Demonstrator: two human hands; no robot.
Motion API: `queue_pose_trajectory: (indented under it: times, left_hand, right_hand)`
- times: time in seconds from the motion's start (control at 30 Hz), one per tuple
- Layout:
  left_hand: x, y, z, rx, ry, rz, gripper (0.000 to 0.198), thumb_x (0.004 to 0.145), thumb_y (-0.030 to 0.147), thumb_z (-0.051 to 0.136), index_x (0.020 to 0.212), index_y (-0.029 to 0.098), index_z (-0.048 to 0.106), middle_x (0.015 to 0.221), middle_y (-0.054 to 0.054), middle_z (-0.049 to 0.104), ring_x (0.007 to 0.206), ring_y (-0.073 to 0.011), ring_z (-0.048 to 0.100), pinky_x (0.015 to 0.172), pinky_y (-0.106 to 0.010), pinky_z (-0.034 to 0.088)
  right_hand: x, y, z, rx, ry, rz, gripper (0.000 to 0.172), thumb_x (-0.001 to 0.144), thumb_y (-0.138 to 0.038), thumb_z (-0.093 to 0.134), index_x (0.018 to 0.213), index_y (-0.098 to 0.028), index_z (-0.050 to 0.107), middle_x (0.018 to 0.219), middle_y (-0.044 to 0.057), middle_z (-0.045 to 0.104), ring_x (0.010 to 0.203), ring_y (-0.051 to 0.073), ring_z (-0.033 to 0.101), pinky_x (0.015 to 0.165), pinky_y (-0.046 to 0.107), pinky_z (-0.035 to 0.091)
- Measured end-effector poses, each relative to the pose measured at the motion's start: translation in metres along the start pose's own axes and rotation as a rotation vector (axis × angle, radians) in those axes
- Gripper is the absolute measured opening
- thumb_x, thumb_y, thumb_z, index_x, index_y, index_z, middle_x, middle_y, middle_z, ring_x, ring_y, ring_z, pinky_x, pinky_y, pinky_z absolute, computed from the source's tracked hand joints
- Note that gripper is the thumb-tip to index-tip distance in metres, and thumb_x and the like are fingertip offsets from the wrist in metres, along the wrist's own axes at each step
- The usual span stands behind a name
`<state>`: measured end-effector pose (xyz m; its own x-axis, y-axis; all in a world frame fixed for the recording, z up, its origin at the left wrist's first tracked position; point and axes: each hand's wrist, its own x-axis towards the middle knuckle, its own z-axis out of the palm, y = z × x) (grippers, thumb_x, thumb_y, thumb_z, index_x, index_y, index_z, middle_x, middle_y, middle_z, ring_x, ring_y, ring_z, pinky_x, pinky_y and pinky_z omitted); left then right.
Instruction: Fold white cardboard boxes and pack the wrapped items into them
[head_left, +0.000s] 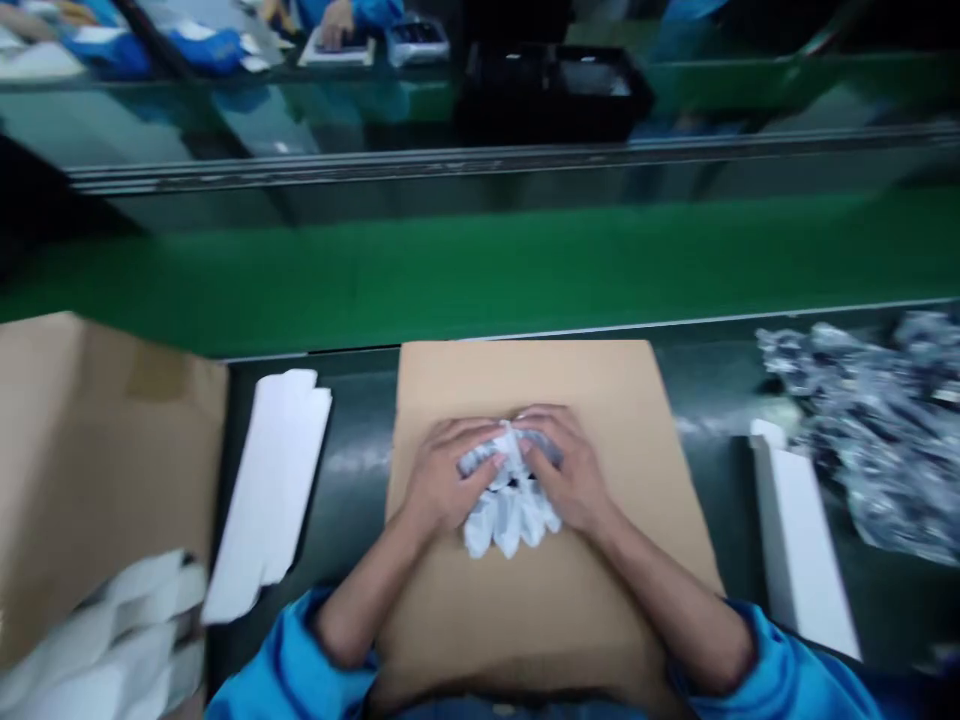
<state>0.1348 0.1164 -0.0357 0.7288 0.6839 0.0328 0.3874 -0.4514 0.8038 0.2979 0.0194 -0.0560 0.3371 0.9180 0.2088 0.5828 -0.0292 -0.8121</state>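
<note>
On a flat cardboard sheet (525, 620) in front of me lies a bunch of small items in whitish plastic wrapping (510, 515); what is inside cannot be made out. My left hand (446, 470) curls round the bunch from the left, thumb and fingers on the plastic. From the right, my right hand (566, 465) grips the same bunch, its thumb near the middle. Both hands meet almost at the top of the bunch. The lower wrapped ends fan out toward me below the fingers.
Flat white cartons (266, 490) lie left of the sheet, beside a large cardboard box (120, 440) and more white cartons (112, 650). To the right are a long white box (802, 550) and a heap of clear plastic bags (892, 430). A green belt (480, 270) runs behind; a co-worker's hand (336, 22) shows beyond.
</note>
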Motion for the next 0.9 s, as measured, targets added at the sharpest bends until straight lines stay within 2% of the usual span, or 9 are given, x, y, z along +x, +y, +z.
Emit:
queue_pose_trajectory:
  times: [0.1, 0.17, 0.27, 0.37, 0.53, 0.6, 0.7, 0.8, 0.9]
  left_hand:
    - [-0.014, 0.003, -0.014, 0.101, 0.061, 0.042, 0.053, 0.090, 0.050, 0.060, 0.137, 0.025, 0.059, 0.143, -0.006, 0.060, 0.134, -0.0231, 0.053, 0.114, -0.042, 0.042]
    - [-0.030, -0.004, -0.038, 0.325, 0.220, 0.012, 0.061, 0.092, 0.053, 0.055, 0.145, 0.023, 0.049, 0.154, -0.010, 0.047, 0.144, -0.0256, 0.042, 0.118, -0.045, 0.035]
    - [-0.071, -0.027, -0.076, 0.782, 0.429, -0.277, 0.066, 0.095, 0.049, 0.050, 0.150, 0.013, 0.040, 0.158, -0.021, 0.037, 0.147, -0.0354, 0.035, 0.116, -0.055, 0.033]
    - [-0.110, -0.051, -0.089, 0.939, 0.396, -0.452, 0.061, 0.096, 0.042, 0.047, 0.141, 0.001, 0.047, 0.149, -0.030, 0.045, 0.139, -0.0408, 0.045, 0.109, -0.055, 0.041]
    - [-0.128, -0.053, -0.080, 0.973, 0.444, -0.508, 0.048, 0.102, 0.033, 0.026, 0.119, 0.010, 0.064, 0.117, -0.023, 0.070, 0.106, -0.0316, 0.069, 0.089, -0.042, 0.050]
    - [-0.125, -0.045, -0.080, 0.987, 0.481, -0.564, 0.046, 0.101, 0.034, 0.027, 0.110, 0.013, 0.068, 0.100, -0.021, 0.074, 0.088, -0.0302, 0.071, 0.076, -0.039, 0.050]
    - [-0.120, -0.035, -0.085, 0.997, 0.522, -0.612, 0.038, 0.098, 0.030, 0.036, 0.100, 0.016, 0.071, 0.087, -0.019, 0.073, 0.081, -0.0319, 0.071, 0.070, -0.038, 0.048]
    - [-0.125, -0.026, -0.086, 0.983, 0.537, -0.578, 0.030, 0.094, 0.030, 0.046, 0.098, 0.019, 0.073, 0.085, -0.017, 0.075, 0.080, -0.0316, 0.071, 0.069, -0.038, 0.049]
    - [-0.143, -0.009, -0.067, 0.963, 0.581, -0.449, 0.036, 0.098, 0.031, 0.041, 0.110, 0.018, 0.073, 0.103, -0.018, 0.076, 0.093, -0.0308, 0.072, 0.074, -0.039, 0.053]
  right_hand:
    - [-0.007, 0.006, -0.016, 0.009, 0.006, 0.024, 0.028, 0.094, -0.043, 0.053, 0.112, -0.027, 0.068, 0.122, 0.010, 0.068, 0.121, 0.031, 0.060, 0.105, 0.054, 0.049]
    - [-0.005, 0.010, -0.036, -0.039, 0.093, 0.054, 0.040, 0.096, -0.047, 0.051, 0.125, -0.024, 0.063, 0.134, 0.013, 0.062, 0.129, 0.033, 0.055, 0.109, 0.059, 0.043]
    - [-0.012, 0.014, -0.061, -0.178, 0.296, 0.064, 0.048, 0.097, -0.051, 0.047, 0.133, -0.021, 0.058, 0.137, 0.014, 0.060, 0.130, 0.032, 0.054, 0.110, 0.059, 0.041]
    - [-0.035, 0.015, -0.068, -0.260, 0.274, 0.009, 0.052, 0.094, -0.057, 0.049, 0.128, -0.019, 0.061, 0.132, 0.016, 0.062, 0.128, 0.035, 0.055, 0.107, 0.060, 0.044]
    - [-0.085, -0.021, -0.052, -0.301, 0.247, -0.155, 0.040, 0.096, -0.042, 0.054, 0.131, -0.024, 0.059, 0.131, 0.015, 0.063, 0.125, 0.034, 0.057, 0.104, 0.059, 0.047]
    - [-0.104, -0.047, -0.039, -0.241, 0.207, -0.271, 0.039, 0.095, -0.032, 0.057, 0.134, -0.025, 0.056, 0.130, 0.013, 0.063, 0.124, 0.031, 0.058, 0.104, 0.056, 0.050]
    - [-0.130, -0.079, -0.013, -0.124, 0.069, -0.370, 0.041, 0.095, -0.026, 0.057, 0.136, -0.025, 0.054, 0.131, 0.013, 0.063, 0.123, 0.028, 0.060, 0.103, 0.052, 0.052]
    - [-0.145, -0.093, 0.014, 0.015, -0.067, -0.335, 0.040, 0.095, -0.027, 0.056, 0.134, -0.024, 0.056, 0.131, 0.012, 0.064, 0.125, 0.028, 0.060, 0.105, 0.052, 0.051]
    - [-0.146, -0.101, 0.036, 0.280, -0.219, -0.137, 0.042, 0.094, -0.036, 0.057, 0.135, -0.023, 0.055, 0.133, 0.013, 0.063, 0.123, 0.027, 0.060, 0.104, 0.050, 0.051]
